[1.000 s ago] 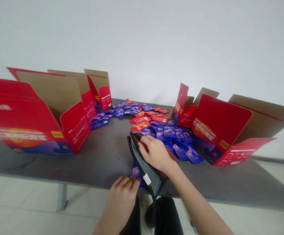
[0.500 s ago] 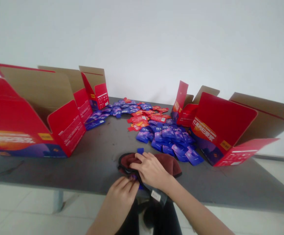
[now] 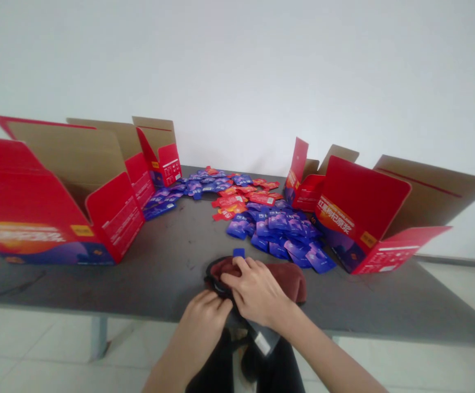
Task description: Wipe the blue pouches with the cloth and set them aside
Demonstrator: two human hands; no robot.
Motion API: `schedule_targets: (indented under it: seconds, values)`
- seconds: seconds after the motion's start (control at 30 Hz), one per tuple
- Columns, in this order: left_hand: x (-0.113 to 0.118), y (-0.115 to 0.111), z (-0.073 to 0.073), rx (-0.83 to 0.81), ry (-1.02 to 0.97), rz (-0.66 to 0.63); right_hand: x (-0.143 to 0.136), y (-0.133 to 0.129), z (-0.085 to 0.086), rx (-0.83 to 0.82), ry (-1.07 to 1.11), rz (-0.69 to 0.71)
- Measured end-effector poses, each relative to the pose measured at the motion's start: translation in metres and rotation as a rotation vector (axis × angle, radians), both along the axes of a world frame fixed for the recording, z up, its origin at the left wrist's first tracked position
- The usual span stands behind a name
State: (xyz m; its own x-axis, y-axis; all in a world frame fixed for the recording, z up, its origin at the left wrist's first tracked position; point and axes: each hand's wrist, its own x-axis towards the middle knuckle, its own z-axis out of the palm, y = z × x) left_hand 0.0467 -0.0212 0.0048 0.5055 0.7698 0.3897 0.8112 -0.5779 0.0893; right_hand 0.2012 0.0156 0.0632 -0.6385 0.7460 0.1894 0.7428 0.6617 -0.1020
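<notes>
At the table's near edge lies a brown cloth item with black trim (image 3: 288, 277), soft and partly folded; its exact kind is unclear. A grey part with a white label hangs over the edge. My left hand (image 3: 204, 325) is closed, its fingers pinching the black trim on the near left side. Over the middle of the cloth, my right hand (image 3: 257, 286) bends its fingers round the fabric beside the trim. The fingertips of both hands are partly hidden. Just beyond the right fingers, a small blue piece (image 3: 239, 252) sticks out.
Several blue packets (image 3: 280, 229) are heaped beyond the cloth, with red packets (image 3: 231, 204) and more blue ones behind. Open red cartons line the left (image 3: 116, 215) and right (image 3: 343, 218) of the grey table (image 3: 159, 278). A white wall stands behind.
The cloth has shifted a little to the right in view, and its right end looks more bunched. Purple-blue bits seen by my left fingers are now hidden. Both hands keep their grip.
</notes>
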Motion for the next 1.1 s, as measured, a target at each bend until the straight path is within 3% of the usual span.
schedule_targets:
  seconds: [0.13, 0.27, 0.4, 0.6, 0.73, 0.9, 1.0, 1.1]
  values:
    - [0.003, 0.0, 0.002, 0.008, 0.004, 0.011, 0.009, 0.008, -0.019, -0.092, 0.079, 0.023]
    - [0.002, 0.003, 0.001, 0.027, -0.006, -0.001, 0.012, 0.015, -0.016, -0.146, 0.152, 0.157]
    - [0.001, 0.005, -0.003, 0.059, -0.023, -0.025, 0.004, 0.017, -0.016, -0.108, 0.115, 0.187]
    - [0.0, 0.004, -0.004, 0.106, 0.023, -0.079, -0.007, 0.049, -0.03, 0.035, -0.005, 0.063]
    - [0.001, 0.003, 0.001, 0.052, 0.043, -0.054, -0.01, 0.068, -0.021, 0.051, -0.012, -0.08]
    - [0.003, 0.003, 0.005, 0.009, 0.047, -0.003, -0.007, 0.03, -0.001, 0.082, 0.234, -0.034]
    - [0.004, 0.002, 0.005, 0.022, 0.058, -0.007, -0.003, 0.008, -0.008, 0.031, 0.116, 0.059]
    - [0.003, 0.001, 0.002, 0.054, 0.083, -0.035, -0.001, 0.013, -0.022, 0.023, 0.008, 0.073]
